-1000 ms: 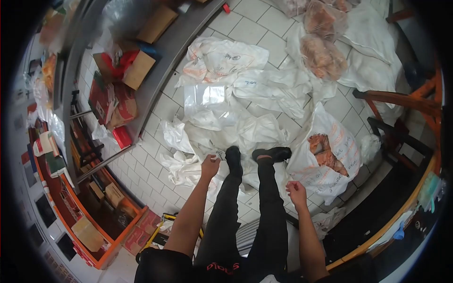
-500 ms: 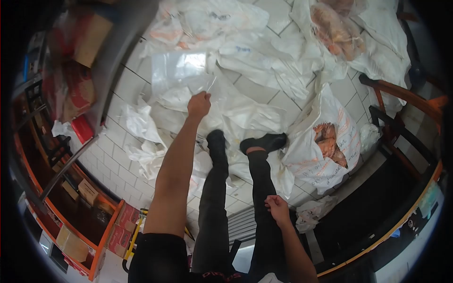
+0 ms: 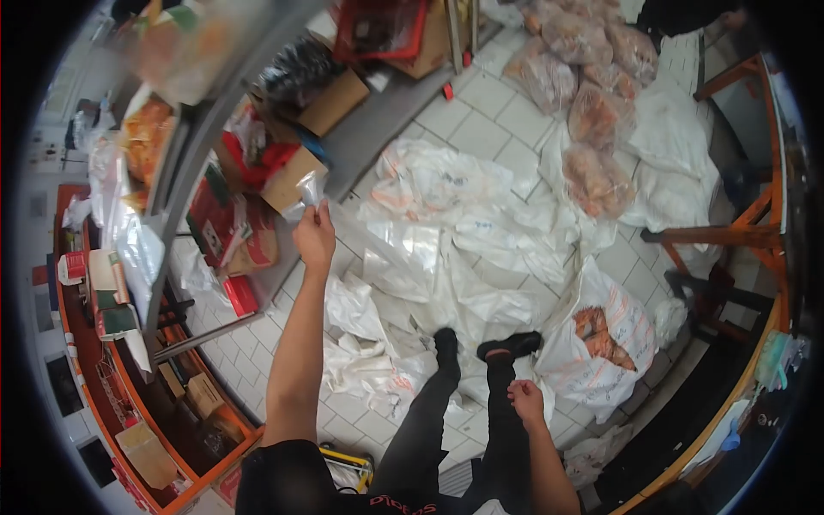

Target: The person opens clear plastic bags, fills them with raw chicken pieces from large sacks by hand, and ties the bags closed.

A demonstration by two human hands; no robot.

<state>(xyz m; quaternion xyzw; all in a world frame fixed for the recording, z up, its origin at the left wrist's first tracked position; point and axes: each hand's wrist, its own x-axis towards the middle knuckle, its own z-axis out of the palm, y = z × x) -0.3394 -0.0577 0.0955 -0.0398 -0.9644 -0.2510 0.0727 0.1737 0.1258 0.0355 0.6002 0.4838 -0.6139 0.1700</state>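
My left hand (image 3: 315,236) is raised at the left with its fingers pinched on a clear plastic bag (image 3: 399,257). One crumpled end sticks up above the fingers, and the rest trails down to the right over white sacks (image 3: 493,300) spread on the floor. My right hand (image 3: 525,402) hangs low above my right leg, its fingers curled in and nothing visible in them. Near it stands an open white sack (image 3: 592,373) with orange print, brownish-orange contents showing through its opening.
Filled clear bags (image 3: 601,116) are piled at the back right. A grey metal rack (image 3: 365,154) with boxes runs along the left, holding a red tray (image 3: 380,30). An orange-framed stand (image 3: 730,236) is at the right. Part of a dark-clothed person (image 3: 682,13) shows at the top right.
My left hand has lifted and moved left towards the rack, drawing the clear bag with it. The view has swung, showing more of the rack and piled bags. My right hand stays curled.
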